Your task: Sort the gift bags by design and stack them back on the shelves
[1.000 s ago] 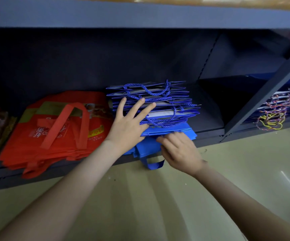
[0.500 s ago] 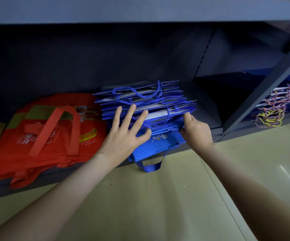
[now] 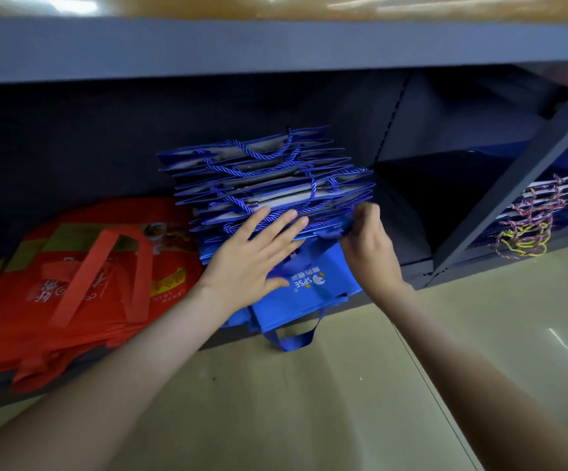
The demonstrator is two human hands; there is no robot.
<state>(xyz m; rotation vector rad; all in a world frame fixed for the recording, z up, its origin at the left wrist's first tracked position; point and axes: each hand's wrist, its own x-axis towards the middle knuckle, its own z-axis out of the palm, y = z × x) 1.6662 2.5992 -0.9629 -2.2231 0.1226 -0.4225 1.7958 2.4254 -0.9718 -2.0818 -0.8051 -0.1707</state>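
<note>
- Surface: a dark grey metal shelf (image 3: 411,277) sits low over a glossy beige tiled floor (image 3: 343,385). A 2nd board (image 3: 276,45) runs above it.
- A slanted upright (image 3: 520,178) separates this bay from the next bay on the right.
- Blue bags (image 3: 269,178): a stack of flat paper bags with twisted rope handles, in the middle of the shelf.
- The stack lies on a blue fabric bag (image 3: 313,294) printed "SPSE". Its loop handle hangs over the shelf edge.
- Red bags (image 3: 89,283): a flat pile just left of the stack.
- Left hand (image 3: 252,253): fingers straight and spread, pressed flat against the front of the stack.
- Right hand (image 3: 367,243): fingers curled, pinching the stack's right front corner.
- Right bay: corded bags (image 3: 547,198) with multicolour handles, cut off by the frame edge.
- The rear of the shelf is in deep shadow.
- The right fingertips are hidden behind the bag edges.
- The item at the far left is cut off and cannot be identified.
- The print on the red bags is too small to read.
</note>
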